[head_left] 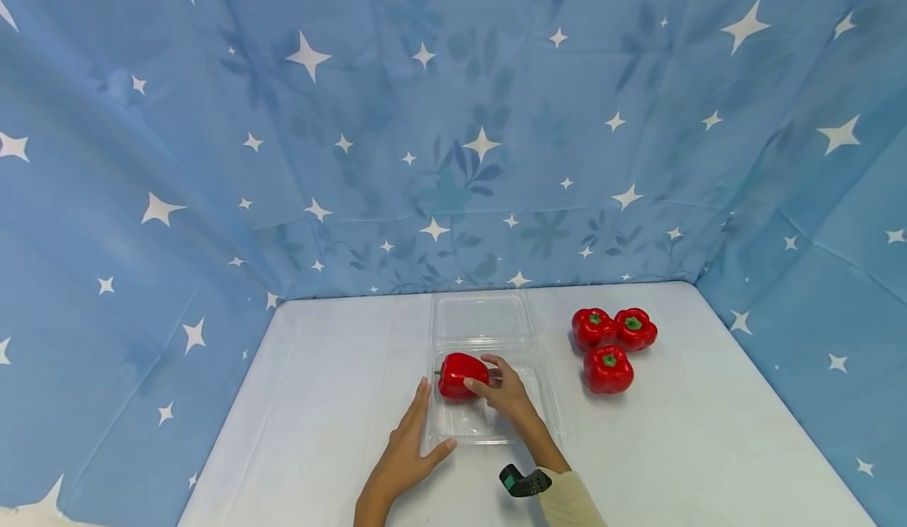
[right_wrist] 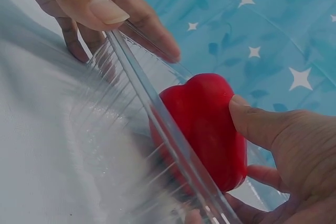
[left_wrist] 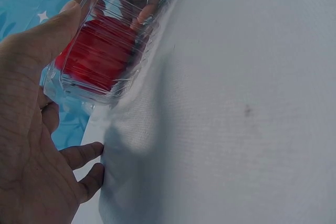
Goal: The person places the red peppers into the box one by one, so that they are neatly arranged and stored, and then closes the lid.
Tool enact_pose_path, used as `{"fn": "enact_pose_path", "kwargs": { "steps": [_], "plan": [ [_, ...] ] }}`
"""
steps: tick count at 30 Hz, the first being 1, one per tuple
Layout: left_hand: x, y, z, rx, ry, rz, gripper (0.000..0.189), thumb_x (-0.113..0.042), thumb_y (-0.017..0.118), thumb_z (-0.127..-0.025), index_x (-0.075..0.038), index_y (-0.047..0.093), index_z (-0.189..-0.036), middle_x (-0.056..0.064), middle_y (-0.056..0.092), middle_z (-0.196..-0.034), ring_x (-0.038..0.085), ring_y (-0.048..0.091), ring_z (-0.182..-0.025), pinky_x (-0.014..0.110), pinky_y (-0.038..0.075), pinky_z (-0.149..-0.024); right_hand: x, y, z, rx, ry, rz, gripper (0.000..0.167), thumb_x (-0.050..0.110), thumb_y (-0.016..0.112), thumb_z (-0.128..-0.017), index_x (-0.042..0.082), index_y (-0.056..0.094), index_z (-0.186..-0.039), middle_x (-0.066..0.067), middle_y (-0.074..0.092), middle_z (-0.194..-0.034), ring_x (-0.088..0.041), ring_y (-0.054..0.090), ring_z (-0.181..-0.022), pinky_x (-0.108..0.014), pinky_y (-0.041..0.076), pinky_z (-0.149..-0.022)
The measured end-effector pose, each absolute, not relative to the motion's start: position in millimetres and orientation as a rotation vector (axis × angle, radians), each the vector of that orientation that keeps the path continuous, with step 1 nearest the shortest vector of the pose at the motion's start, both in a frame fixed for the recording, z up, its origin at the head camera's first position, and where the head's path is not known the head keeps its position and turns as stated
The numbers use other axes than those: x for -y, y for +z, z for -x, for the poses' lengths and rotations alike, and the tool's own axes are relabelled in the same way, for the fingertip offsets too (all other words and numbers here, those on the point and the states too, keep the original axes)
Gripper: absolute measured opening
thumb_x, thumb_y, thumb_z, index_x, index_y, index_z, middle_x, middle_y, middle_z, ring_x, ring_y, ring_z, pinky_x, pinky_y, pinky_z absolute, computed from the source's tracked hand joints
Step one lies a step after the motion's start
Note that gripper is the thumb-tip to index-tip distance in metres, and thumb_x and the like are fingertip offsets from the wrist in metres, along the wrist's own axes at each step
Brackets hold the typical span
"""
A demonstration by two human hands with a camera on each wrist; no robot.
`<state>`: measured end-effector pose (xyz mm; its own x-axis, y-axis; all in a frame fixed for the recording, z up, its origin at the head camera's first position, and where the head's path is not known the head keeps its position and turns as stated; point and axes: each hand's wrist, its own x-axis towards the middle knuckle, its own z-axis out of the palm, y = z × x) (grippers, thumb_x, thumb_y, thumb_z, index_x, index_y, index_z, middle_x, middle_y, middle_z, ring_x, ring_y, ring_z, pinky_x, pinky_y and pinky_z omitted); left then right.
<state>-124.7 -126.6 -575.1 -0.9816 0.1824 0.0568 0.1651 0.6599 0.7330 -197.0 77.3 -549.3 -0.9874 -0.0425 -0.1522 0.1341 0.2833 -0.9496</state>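
Observation:
A red bell pepper [head_left: 458, 377] lies on its side in the left part of an open clear plastic clamshell box [head_left: 496, 439], its green stem pointing left. My right hand [head_left: 505, 389] holds the pepper's right end, the thumb [right_wrist: 262, 124] on one face and the fingers around the other, partly hidden. At the box's near left corner is my left hand [head_left: 407, 452]. Its fingers stretch along the left side, while the thumb [right_wrist: 100, 11] touches the near rim. Through the ribbed wall the pepper [left_wrist: 100, 53] shows in the left wrist view.
Three more red bell peppers, one nearest [head_left: 608, 369] and two behind it [head_left: 594, 328] [head_left: 635, 328], stand right of the box on the white table [head_left: 340, 369]. The box's lid [head_left: 482, 316] lies folded back toward the blue star-patterned curtain [head_left: 397, 196].

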Motion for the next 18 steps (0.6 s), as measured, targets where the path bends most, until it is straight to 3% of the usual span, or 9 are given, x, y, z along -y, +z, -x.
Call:
{"fn": "enact_pose_path", "kwargs": {
  "steps": [9, 18],
  "plan": [
    [127, -575, 123, -2.856, 1.279, -0.332, 0.095, -0.053, 0.068, -0.085, -0.023, 0.015, -0.158, 0.001, 0.018, -0.164, 0.035, 0.031, -0.146, 0.079, 0.033, -0.096, -81, -550, 196, -2.396, -1.764, -0.142, 0.072, 0.03, 0.078, -0.081, 0.003, 0.046, -0.139, -0.026, 0.057, -0.127, -0.036, 0.062, -0.108, -0.044, 0.06, -0.078],
    [127, -577, 123, -2.859, 1.293, -0.335, 0.095, -0.053, 0.067, -0.085, -0.025, 0.013, -0.158, -0.001, 0.017, -0.164, 0.034, 0.029, -0.147, 0.08, 0.031, -0.095, -93, -543, 194, -2.624, -1.631, -0.114, 0.061, 0.027, 0.074, -0.086, 0.0, 0.05, -0.136, -0.025, 0.061, -0.122, -0.036, 0.065, -0.104, -0.045, 0.059, -0.081]
  ]
}}
